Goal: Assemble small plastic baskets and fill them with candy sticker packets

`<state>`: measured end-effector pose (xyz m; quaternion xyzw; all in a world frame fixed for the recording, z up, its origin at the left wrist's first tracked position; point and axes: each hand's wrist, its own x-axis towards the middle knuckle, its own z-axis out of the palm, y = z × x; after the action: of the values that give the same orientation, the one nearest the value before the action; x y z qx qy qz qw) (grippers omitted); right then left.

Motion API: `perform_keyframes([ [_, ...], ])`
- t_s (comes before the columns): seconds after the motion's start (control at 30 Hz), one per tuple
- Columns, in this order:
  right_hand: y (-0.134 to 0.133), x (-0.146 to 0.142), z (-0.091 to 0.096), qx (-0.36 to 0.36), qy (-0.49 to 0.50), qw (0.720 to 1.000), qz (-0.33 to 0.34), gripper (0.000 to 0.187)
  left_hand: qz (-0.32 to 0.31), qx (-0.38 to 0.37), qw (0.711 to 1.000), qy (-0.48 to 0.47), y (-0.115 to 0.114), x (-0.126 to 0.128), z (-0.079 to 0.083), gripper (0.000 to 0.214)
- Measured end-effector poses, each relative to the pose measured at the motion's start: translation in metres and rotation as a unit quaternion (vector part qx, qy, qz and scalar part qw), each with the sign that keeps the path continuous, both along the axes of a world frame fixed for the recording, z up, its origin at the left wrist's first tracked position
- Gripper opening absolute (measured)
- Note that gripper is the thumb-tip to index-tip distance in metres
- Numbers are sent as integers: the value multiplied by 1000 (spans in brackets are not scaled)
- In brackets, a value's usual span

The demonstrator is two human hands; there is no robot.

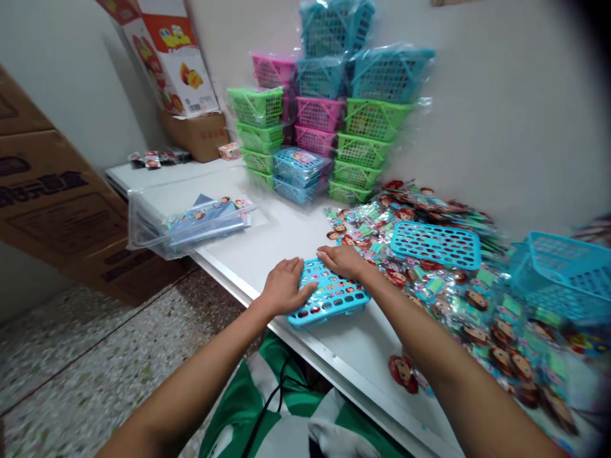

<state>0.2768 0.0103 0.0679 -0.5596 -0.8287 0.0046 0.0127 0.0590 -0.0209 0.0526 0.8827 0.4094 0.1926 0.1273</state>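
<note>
A light blue plastic basket (329,306) with a perforated lid lies near the table's front edge. Small cartoon pictures show on top of the lid. My left hand (282,289) grips its left side, thumb stretched across the top and fingers at the edge. Along the far edge, my right hand (341,259) holds the lid with its fingers bent over it; part of the grip is hidden. To the right, another blue perforated lid (435,245) rests on a spread of small plastic packets (429,289) with cartoon figures.
Wrapped green, pink and blue baskets (319,114) are stacked against the wall. A clear plastic bin (143,219) with blue packets overhangs the table's left edge. An open blue basket (563,273) stands at right. Brown cartons (62,210) stand left, beside the floor.
</note>
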Motion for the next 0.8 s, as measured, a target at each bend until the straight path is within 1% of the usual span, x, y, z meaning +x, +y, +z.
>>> perform_keyframes([
  [0.07, 3, 4, 1, -2, -21, 1000, -22, 48, 5, -10, 999, 31, -15, 4, 1, 54],
  [0.13, 5, 7, 2, -6, -36, 999, -34, 48, 12, -15, 998, 57, -25, 7, 0, 52],
  [0.2, 7, 8, 2, -12, -45, 998, -36, 46, 21, -3, 998, 65, -26, 11, -1, 50],
  [0.23, 7, 7, 2, -13, -46, 998, -35, 45, 4, 10, 998, 60, -24, 12, -1, 47],
  [0.27, 7, 7, 2, -14, -46, 998, -33, 45, -39, 21, 998, 52, -19, 13, 0, 46],
  [0.3, 7, 7, 2, -15, -45, 998, -30, 46, -106, 26, 993, 43, -13, 14, 1, 49],
  [0.33, 7, 7, 1, -16, -42, 999, -27, 47, -184, 20, 982, 31, -6, 16, 2, 52],
  [0.37, 7, 7, 1, -17, -39, 999, -25, 49, -255, 1, 967, 18, 1, 18, 4, 53],
  [0.4, 8, 8, 0, -19, -35, 999, -22, 50, -300, -30, 954, 3, 8, 22, 5, 50],
  [0.43, 8, 9, -1, -22, -30, 999, -20, 51, -306, -62, 950, -11, 14, 27, 7, 43],
  [0.47, 9, 10, -2, -24, -24, 999, -20, 53, -284, -87, 954, -25, 18, 33, 8, 38],
  [0.5, 10, 11, -3, -28, -16, 999, -19, 54, -247, -102, 963, -38, 20, 40, 10, 37],
  [0.53, 11, 13, -4, -32, -7, 999, -19, 54, -208, -103, 972, -46, 20, 47, 11, 40],
  [0.57, 12, 14, -6, -36, 5, 999, -21, 55, -184, -88, 978, -48, 19, 54, 11, 43],
  [0.6, 13, 15, -8, -40, 18, 999, -25, 56, -179, -63, 981, -45, 17, 59, 12, 49],
  [0.63, 15, 16, -9, -43, 33, 998, -32, 56, -191, -34, 980, -37, 14, 63, 12, 58],
  [0.7, 20, 18, -12, -38, 73, 995, -58, 55, -235, 17, 972, -8, 9, 67, 13, 80],
  [0.73, 23, 19, -12, -31, 97, 992, -76, 53, -257, 32, 966, 12, 8, 68, 13, 87],
  [0.8, 29, 23, -11, -8, 151, 981, -118, 46, -281, 34, 957, 56, 7, 68, 15, 87],
])
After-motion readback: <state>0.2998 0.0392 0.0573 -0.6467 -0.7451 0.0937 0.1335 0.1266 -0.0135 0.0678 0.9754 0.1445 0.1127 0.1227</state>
